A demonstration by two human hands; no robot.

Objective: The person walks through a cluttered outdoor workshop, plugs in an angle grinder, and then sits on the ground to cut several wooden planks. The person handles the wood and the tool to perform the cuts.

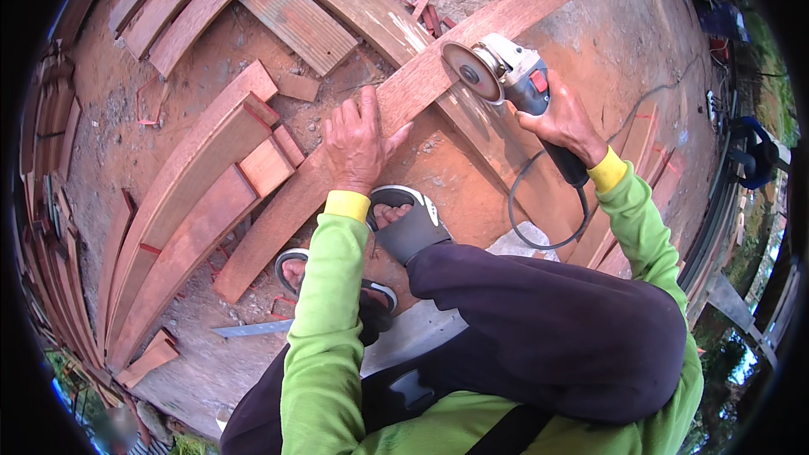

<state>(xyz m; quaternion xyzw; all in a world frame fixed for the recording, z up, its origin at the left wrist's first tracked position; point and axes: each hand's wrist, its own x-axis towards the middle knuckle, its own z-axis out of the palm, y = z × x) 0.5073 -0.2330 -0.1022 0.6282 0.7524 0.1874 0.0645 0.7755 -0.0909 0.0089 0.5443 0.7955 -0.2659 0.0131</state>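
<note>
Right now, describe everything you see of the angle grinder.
The angle grinder has a pale, metallic-looking head, a dark grey body with a red patch, a black rear and a round brownish disc. A dark cord trails from its rear. The right grip holds it tilted, disc overlapping the plank in view; whether they touch is unclear.

Around me the ground (198, 354) is bare, grey and rough, with orange-red dirt (459, 202) spread over much of it. Along the far left I see reddish-brown boards (55, 122) stacked close together, and over on the right long dark bars (706, 240) run near green plants (779, 105). Daylight reaches everything, bright between the leaves.
</note>
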